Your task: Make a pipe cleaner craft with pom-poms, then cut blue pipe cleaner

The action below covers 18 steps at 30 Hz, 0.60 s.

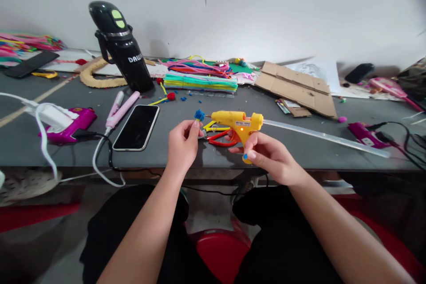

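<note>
Single head-worn view, forward and down over both hands (184, 142).

Bottle (125, 55) glossy black; glue gun (234, 120) smooth yellow plastic; flattened box (297, 88) matt cardboard; tabletop (173, 154) perhaps metal.

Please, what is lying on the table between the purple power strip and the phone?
Between the purple power strip and the phone lie a pink two-armed tool, its pale cord and a black cord. The head view shows this.
</note>
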{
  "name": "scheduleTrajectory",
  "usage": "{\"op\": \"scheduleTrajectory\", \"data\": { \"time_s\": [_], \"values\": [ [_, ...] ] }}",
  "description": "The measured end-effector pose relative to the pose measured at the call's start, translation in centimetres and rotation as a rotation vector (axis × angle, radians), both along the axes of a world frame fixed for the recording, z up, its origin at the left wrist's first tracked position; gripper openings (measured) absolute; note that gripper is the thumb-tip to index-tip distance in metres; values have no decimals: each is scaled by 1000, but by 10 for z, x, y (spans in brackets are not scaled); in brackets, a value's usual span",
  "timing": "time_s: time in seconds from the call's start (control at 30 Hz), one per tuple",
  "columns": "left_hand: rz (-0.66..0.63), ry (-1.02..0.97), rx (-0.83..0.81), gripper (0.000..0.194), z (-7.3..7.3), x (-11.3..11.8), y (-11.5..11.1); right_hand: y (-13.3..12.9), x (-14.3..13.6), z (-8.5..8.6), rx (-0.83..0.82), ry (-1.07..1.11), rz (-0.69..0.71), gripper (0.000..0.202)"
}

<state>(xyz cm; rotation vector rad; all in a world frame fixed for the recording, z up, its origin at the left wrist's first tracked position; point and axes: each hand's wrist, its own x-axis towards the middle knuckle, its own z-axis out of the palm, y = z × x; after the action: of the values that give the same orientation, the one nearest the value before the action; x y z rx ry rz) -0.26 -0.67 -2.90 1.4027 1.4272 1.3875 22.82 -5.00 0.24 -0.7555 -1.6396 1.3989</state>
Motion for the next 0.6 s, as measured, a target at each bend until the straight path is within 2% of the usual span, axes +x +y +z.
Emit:
{"op": "scheduleTrajectory", "data": {
  "time_s": [0.6],
  "values": [
    [-47, -8, -63, 29, 7, 0, -4, 4, -4, -3, 196, -211, -51, 6]
  ]
}}
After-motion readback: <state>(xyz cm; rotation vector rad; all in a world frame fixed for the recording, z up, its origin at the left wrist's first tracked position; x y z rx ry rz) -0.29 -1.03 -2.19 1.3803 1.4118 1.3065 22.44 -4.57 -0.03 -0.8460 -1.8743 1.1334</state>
